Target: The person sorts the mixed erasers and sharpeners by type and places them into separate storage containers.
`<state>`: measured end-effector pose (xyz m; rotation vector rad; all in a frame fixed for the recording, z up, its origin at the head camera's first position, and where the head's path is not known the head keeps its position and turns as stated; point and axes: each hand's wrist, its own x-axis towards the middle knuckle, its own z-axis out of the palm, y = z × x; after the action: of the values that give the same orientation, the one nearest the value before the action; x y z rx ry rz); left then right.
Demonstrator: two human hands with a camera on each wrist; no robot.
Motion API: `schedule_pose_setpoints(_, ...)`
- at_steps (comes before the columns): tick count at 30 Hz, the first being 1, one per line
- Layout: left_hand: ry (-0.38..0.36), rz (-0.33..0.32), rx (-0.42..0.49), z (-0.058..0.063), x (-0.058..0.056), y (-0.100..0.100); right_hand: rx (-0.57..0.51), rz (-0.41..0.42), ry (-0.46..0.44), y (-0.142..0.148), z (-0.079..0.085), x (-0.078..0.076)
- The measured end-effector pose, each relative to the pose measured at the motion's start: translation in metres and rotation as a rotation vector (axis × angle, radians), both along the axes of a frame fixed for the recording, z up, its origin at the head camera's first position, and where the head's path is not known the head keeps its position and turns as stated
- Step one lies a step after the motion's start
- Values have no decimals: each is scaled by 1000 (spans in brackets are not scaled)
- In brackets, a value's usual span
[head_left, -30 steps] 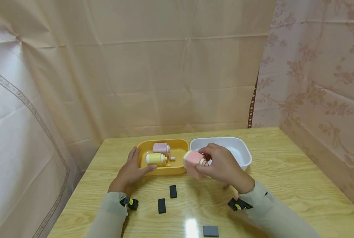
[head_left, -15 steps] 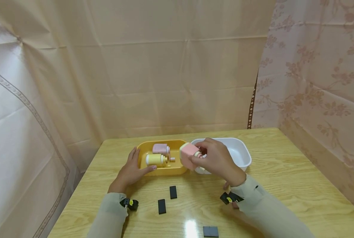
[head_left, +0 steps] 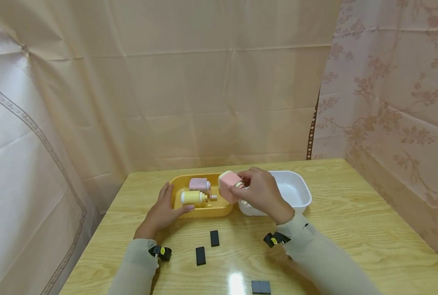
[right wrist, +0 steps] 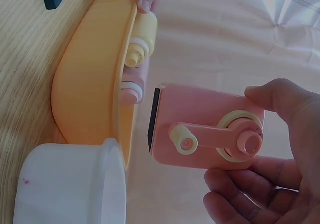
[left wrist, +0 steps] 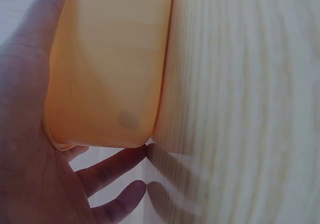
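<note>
My right hand [head_left: 261, 189] pinches a pink box-shaped pencil sharpener [head_left: 228, 186] with a crank, raised over the spot where the two bins meet. In the right wrist view the crank with its cream knob [right wrist: 184, 139] faces the camera, and a dark strip [right wrist: 154, 119] runs along one side of the body. At the yellow bin [head_left: 219, 212] my left hand [head_left: 163, 214] rests on the near left corner, thumb along the front rim and fingers spread down the left end. In that bin lie a yellow cylindrical crank sharpener [head_left: 192, 198] and a light pink one [head_left: 198, 184].
Right beside the yellow bin stands a white bin [head_left: 294, 189]. Two black rectangular pieces [head_left: 214, 238] lie in front of the yellow bin, and a grey one [head_left: 261, 287] near the front edge of the wooden table [head_left: 337, 229]. Cloth curtains [head_left: 204, 102] hang behind and at both sides.
My right hand has carried the pink pencil sharpener left and a little farther back, from in front of the white bin to above the yellow bin's right end. My left hand has stayed put.
</note>
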<state>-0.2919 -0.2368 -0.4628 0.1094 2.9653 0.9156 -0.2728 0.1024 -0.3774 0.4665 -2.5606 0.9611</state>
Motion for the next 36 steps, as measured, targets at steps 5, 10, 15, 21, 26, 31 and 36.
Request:
schedule_pose_setpoints(5, -3, 5, 1, 0, 0, 0, 6, -29, -11, -4, -2, -4)
schedule_pose_setpoints(10, 0, 6, 1, 1, 0, 0, 3, -54, -29, -9, -2, -8)
schedule_pose_setpoints(15, -4, 7, 13, 0, 0, -1, 1, -68, -46, -15, -2, -13)
schedule_pose_setpoints(21, -5, 10, 20, 0, 0, 0, 18, -83, -39, -19, -4, -18)
schedule_pose_setpoints(26, -4, 11, 24, 0, -1, 0, 25, -100, -40, -21, -8, -22)
schedule_pose_setpoints(31, -3, 13, 21, 0, -1, 0, 21, -118, -47, -25, -11, -25)
schedule_pose_setpoints(36, -1, 12, 14, -2, -2, -1, 4, -125, -56, -29, -12, -27)
